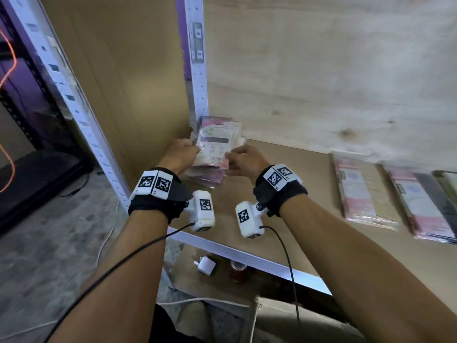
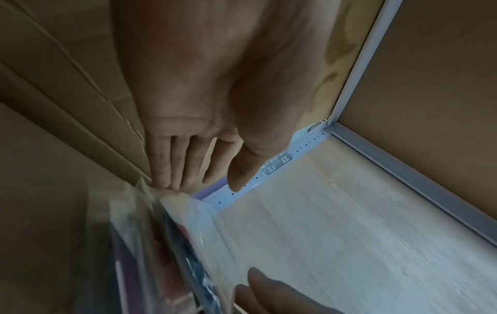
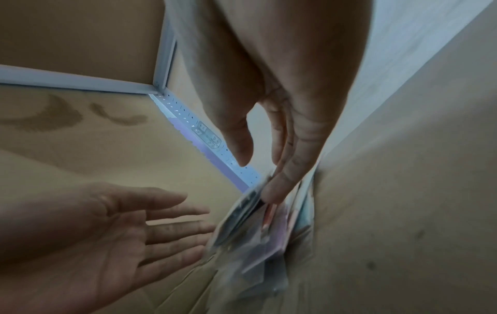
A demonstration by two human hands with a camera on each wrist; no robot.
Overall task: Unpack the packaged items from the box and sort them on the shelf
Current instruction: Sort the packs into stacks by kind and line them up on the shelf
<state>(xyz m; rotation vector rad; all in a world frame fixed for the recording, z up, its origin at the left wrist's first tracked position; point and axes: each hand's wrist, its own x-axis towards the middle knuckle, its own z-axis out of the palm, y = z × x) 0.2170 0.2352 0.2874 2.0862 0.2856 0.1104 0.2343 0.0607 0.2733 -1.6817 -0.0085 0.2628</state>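
Observation:
A stack of plastic-wrapped pink and white packaged items sits in the back left corner of the shelf board. My left hand is at the stack's left side. In the left wrist view its fingers are straight and touch the clear wrap of the top pack. My right hand is at the stack's right side. In the right wrist view its straight fingertips press the packs' edge, thumb held apart. Neither hand grips a pack. No box is in view.
Flat packs lie in a row on the shelf at right. A white perforated upright stands right behind the stack, with a cardboard-coloured side panel to the left. A white plug and a red can lie below the shelf's front edge.

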